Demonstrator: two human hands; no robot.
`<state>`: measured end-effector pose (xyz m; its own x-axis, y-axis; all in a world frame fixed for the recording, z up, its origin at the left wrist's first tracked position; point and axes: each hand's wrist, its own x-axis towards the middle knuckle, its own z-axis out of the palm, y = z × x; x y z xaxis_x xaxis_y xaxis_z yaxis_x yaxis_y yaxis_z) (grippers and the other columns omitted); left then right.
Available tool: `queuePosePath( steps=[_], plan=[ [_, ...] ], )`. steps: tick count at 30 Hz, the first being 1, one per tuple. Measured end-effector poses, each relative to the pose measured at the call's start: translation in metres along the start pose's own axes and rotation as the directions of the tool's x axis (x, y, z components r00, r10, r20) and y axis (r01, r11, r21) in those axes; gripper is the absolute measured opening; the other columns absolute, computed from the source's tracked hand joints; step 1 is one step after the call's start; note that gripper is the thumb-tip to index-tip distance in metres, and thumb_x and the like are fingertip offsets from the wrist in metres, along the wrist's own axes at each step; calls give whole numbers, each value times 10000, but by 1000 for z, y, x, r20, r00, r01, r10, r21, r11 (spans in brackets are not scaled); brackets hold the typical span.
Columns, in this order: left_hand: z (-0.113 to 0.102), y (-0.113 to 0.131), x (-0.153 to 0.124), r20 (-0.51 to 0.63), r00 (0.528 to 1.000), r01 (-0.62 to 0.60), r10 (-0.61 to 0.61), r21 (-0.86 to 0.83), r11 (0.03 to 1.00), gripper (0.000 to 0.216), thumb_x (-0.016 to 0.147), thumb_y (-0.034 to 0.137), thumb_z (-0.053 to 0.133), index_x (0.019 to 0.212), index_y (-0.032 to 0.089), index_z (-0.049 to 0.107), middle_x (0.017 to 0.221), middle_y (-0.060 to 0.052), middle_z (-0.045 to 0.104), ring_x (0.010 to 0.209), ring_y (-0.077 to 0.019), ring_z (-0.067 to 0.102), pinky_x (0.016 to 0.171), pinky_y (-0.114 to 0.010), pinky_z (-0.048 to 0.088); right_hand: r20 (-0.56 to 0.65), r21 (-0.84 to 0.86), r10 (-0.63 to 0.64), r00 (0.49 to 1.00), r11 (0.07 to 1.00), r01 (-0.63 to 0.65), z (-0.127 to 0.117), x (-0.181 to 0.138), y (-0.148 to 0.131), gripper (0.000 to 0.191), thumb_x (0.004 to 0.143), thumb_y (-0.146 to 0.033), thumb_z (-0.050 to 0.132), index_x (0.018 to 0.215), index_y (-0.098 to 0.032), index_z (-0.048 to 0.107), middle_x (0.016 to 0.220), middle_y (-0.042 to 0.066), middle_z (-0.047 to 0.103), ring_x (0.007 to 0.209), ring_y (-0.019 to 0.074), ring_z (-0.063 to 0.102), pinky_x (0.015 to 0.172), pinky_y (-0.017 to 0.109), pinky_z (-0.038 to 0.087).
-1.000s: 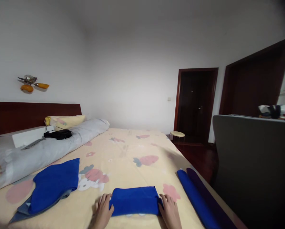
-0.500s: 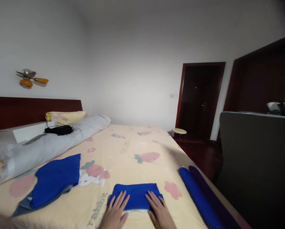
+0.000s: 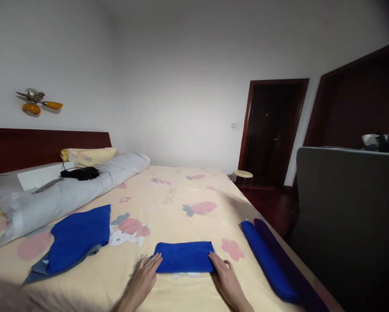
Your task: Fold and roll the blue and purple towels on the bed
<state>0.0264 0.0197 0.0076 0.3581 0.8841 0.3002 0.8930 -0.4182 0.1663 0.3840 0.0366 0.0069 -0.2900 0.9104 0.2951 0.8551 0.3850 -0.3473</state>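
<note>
A folded blue cloth (image 3: 185,257) lies as a flat rectangle on the bed, close in front of me. My left hand (image 3: 148,268) holds its left end, with the fingertips over the edge and the thumb hidden. At the right end, my right hand (image 3: 224,272) has its bent fingers on the edge. A spread blue cloth (image 3: 79,238) is to the left, over a grey-blue cloth (image 3: 38,275) that shows along its lower side. On the right are a rolled blue cloth (image 3: 267,264) and, against it, a dark purple roll (image 3: 287,260).
The bed (image 3: 168,203) has a pale yellow patterned sheet. A rolled grey quilt (image 3: 116,171) lies along the headboard side, with a white box (image 3: 41,177) and a black item (image 3: 80,173) on it. A grey panel (image 3: 347,208) stands at right, a stool (image 3: 243,174) beyond.
My hands have moved from lying flat on top of the folded cloth outward to its two side edges. The cloth's outline looks straighter. The view has shifted slightly.
</note>
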Motion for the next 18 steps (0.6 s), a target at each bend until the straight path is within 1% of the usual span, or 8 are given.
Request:
queuePosePath(
  steps=[2,4,7,9,11,13,15,18],
  plan=[
    [-7,-4,-6,-34,998,-48,47,-23,999,670,757,29,422,1342,336,537,1366,10,596,1241,-191,562,1084,-417,420,-13,26,-12,1000,1000,12,-10,-1,-5,557,776,-157,395,1308,-191,557,1399,128,545,1302,271,496,1047,477,382],
    [-12,-7,-12,-71,997,-48,42,-86,995,600,756,56,444,1268,325,603,1271,1,668,1165,-203,611,1052,-410,447,-31,99,-9,999,995,12,-20,-5,-8,474,793,-196,410,1222,-209,612,1285,119,637,1175,263,589,990,430,426],
    [-12,-10,-15,-126,985,81,-120,-276,958,457,750,137,491,1142,291,670,1139,-21,723,1064,-219,646,978,-370,493,-48,277,34,998,961,-20,-26,-6,-6,381,838,-301,423,1150,-223,628,1121,90,701,1011,250,640,917,384,469],
    [-10,-12,-9,-129,960,168,-248,-443,880,411,755,190,495,1125,256,662,1091,-40,727,1024,-219,655,906,-325,525,-47,377,46,998,926,-25,-23,-1,0,385,850,-327,417,1170,-218,603,1126,82,694,1029,245,632,921,365,474],
    [-7,-12,4,-101,929,247,-355,-543,802,424,781,216,465,1173,217,624,1055,-56,720,963,-207,669,834,-293,542,-60,360,68,996,932,-42,-17,9,6,421,864,-327,389,1228,-201,560,1197,88,665,1088,228,613,944,337,467],
    [-6,-9,17,-75,901,331,-428,-519,788,432,795,195,441,1196,201,602,1055,-55,711,955,-188,668,836,-276,529,-86,254,119,989,963,-94,-9,22,10,443,865,-324,375,1249,-184,548,1215,103,651,1106,226,605,955,336,461],
    [-6,-7,28,-75,884,403,-461,-377,834,393,795,161,448,1134,229,634,1083,-39,705,1032,-186,642,912,-298,490,-116,153,163,980,978,-145,-2,32,13,434,850,-306,386,1215,-182,586,1164,118,664,1091,258,605,954,387,454],
    [-3,-8,34,-94,888,438,-450,-126,890,374,801,135,467,1082,277,669,1143,-17,691,1153,-209,586,990,-383,439,-146,79,189,971,981,-179,3,40,15,427,809,-242,435,1189,-203,627,1137,131,670,1106,307,590,947,462,436]
  ],
)
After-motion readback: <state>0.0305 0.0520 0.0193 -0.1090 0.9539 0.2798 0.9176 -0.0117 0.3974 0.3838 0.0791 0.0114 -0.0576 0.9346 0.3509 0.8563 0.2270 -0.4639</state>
